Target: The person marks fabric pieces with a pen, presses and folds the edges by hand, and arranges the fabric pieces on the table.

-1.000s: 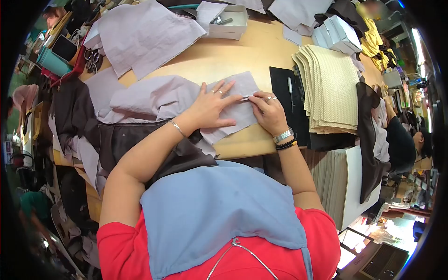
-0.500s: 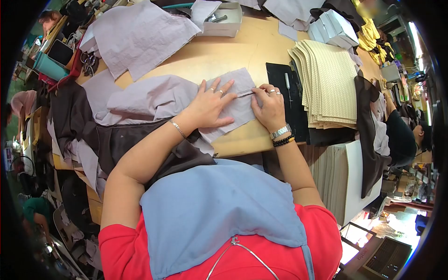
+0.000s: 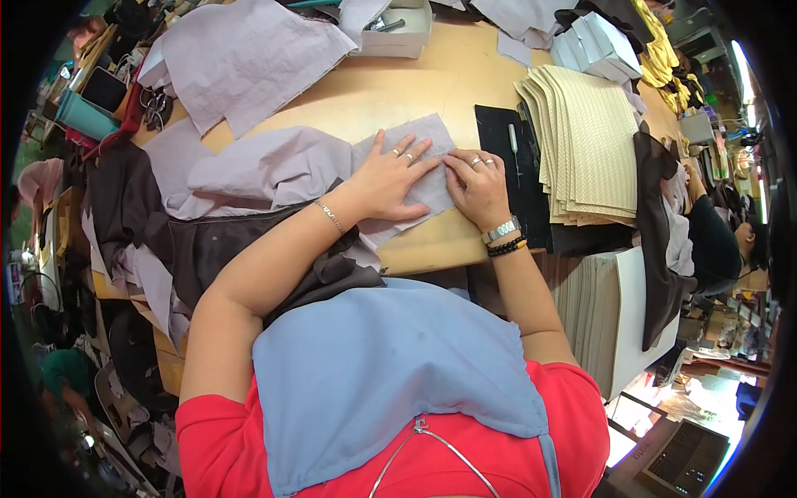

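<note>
A light mauve-grey fabric piece (image 3: pixel 427 126) lies on the wooden table in front of me. My left hand (image 3: pixel 392 178) rests flat on it with fingers spread, the fingertips close to my right hand. At the fabric's right edge my right hand (image 3: pixel 476 187) pinches the cloth between thumb and index finger. The same pale cloth spreads left in a crumpled heap (image 3: pixel 274 170), joined to or lying against dark brown fabric (image 3: pixel 216 249) under my left forearm.
Right of my hands lie a black board (image 3: pixel 496 149) with a white-handled pointed tool (image 3: pixel 513 139) and a stack of cream textured sheets (image 3: pixel 585 149). An open white box (image 3: pixel 407 41) stands at the back, beside more pale fabric (image 3: pixel 249 62). A co-worker (image 3: pixel 718 241) is at far right.
My left hand has slid slightly right and up, toward my right hand. The fold or seam visible between the hands earlier is now mostly covered by my left fingers. The right hand keeps its pinch.
</note>
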A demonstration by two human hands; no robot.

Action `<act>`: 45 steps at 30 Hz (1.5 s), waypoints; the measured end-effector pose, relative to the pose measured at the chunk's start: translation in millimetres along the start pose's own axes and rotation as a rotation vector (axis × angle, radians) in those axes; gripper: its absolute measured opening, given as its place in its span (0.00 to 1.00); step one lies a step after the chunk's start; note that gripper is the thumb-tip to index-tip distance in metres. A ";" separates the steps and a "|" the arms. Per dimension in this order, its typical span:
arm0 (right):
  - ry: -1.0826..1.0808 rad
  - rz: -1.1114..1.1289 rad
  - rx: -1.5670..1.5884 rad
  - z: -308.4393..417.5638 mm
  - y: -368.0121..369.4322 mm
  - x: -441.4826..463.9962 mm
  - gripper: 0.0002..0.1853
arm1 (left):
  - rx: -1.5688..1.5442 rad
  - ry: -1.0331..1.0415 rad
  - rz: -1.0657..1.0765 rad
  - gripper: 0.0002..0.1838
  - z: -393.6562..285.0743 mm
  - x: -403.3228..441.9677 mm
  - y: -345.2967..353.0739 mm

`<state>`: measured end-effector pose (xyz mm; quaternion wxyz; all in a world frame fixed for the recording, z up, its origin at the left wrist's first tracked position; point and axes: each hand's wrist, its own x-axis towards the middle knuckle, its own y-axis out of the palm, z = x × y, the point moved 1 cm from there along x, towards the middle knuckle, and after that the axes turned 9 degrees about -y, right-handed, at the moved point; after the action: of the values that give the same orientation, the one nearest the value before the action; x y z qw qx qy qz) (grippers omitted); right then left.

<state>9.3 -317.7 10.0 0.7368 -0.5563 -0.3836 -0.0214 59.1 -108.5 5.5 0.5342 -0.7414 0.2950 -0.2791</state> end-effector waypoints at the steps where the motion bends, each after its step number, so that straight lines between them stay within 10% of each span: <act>1: 0.013 -0.001 0.006 -0.3 1.0 -1.1 0.10 | -0.011 -0.008 0.003 0.44 0.4 -0.5 1.2; 22: -0.067 0.122 -0.008 5.0 -5.3 2.0 0.09 | 0.057 -0.044 -0.043 0.39 5.0 -15.0 -7.4; 36: 0.253 0.194 -0.275 -3.2 -13.3 -1.3 0.18 | 0.091 -0.044 -0.084 0.37 4.8 -17.7 -4.5; 45: 0.075 0.159 0.195 24.6 -1.5 -0.7 0.17 | 0.116 -0.052 -0.025 0.37 1.4 -22.2 -11.7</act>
<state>-5.2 -298.0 13.0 0.8006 -0.5097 -0.3105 0.0537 46.9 -88.3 14.2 0.5803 -0.7197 0.2553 -0.2831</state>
